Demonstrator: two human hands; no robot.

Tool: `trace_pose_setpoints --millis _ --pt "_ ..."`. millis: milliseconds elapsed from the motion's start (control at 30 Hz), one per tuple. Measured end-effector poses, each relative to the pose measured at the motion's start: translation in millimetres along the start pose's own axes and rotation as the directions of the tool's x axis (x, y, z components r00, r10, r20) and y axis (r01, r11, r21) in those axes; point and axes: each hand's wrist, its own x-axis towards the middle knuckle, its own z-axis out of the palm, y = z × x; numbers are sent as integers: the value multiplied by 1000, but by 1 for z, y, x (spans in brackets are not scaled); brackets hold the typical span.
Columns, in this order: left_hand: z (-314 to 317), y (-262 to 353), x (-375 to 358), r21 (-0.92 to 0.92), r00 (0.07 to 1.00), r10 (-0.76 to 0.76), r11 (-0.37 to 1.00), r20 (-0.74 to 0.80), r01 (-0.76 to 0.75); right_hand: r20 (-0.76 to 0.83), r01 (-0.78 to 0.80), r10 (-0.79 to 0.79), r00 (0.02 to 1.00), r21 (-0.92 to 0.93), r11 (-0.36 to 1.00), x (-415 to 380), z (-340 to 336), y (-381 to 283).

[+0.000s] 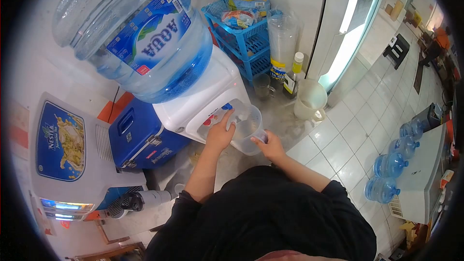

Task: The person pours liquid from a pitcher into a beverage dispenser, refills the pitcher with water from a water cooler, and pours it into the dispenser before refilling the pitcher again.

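Note:
My left hand reaches up to the front of a white water dispenser. Its index finger is stretched out onto the blue tap, with the thumb apart from it; the other fingers are partly hidden. A red tap sits just left of the blue one. With my right hand I grip a clear plastic pitcher by its side, thumb toward me, its mouth under the dispenser's tap area. How much water it holds is hard to make out. A large blue Aqua bottle stands upside down on the dispenser.
Left are a blue cooler box and a Nestea machine. Behind the pitcher stand a glass mug, a capped bottle, a whitish jug and a blue rack. Several water bottles are on the right.

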Motion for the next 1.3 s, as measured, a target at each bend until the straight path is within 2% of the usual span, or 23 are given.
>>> trace_pose_setpoints --millis 67,300,367,500,567,600,667,1000,1300 --pt "0 0 -1 -16 999 25 1000 -23 -25 -8 54 -55 998 -54 997 0 0 1" --pt "2 -2 0 3 1000 17 1000 -25 -17 5 45 -45 999 -40 998 3 9 17" --pt "1 -1 -1 -3 999 24 1000 -28 -24 -45 52 -54 998 -48 997 3 11 18" --pt "1 -1 0 -14 1000 18 1000 -17 -18 -10 72 -73 997 -70 995 2 4 10" --pt "-1 2 -1 7 1000 -6 1000 -2 6 13 24 -25 1000 68 997 2 2 8" --pt "-1 1 -1 7 1000 -5 1000 -2 5 12 24 -25 1000 68 997 2 4 12" --pt "0 0 -1 6 1000 -2 1000 -4 2 0 70 -70 998 -12 997 3 7 17" --pt "0 0 0 -6 1000 -3 1000 2 3 1 31 -31 1000 5 1000 2 5 10" --pt "-2 3 0 6 1000 -18 1000 -2 18 -62 86 -89 994 -57 995 3 11 20"
